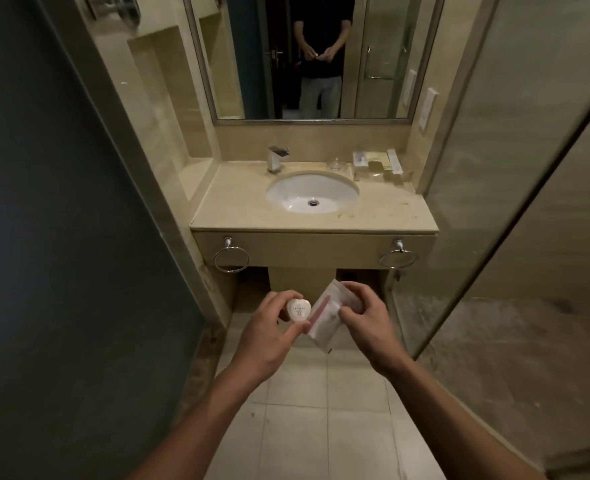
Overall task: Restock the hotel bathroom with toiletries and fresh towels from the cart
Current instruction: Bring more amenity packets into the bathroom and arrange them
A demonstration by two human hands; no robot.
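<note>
1. Position: person stands on the tiled floor short of the vanity desk (238,209), both hands low in front and well apart from its top.
2. Left hand (269,327): thumb and fingers curl round a small round white packet (298,309), printed face up.
3. Right hand (359,313): fingers and thumb pinch a bundle of clear sachets (324,323). A pink strip shows inside; other contents are too small to tell. Whether the bundle touches the round packet, cannot tell.
4. Destination, judged: amenity tray (378,164) at the desk's back right corner, right of the sink (286,188) and faucet (276,157). It already holds flat packets.
5. Step in hand, judged: carrying toiletries in. Nothing from this load is set down yet.
6. Method: step close before reaching, so no arm stretches across the basin.
7. Method: unload one hand at a time. The right hand is nearer the tray, so sachets go first, then the round packet.
8. Method: lay sachets flat, in line with the packets there, away from the glass jar (336,165) and the basin rim.
9. Risk: slick plastic may slip from a pinch, so keep the grip firm until it rests.
10. Towel rings (231,258) on the desk front carry no towel. That part looks undone.
</note>
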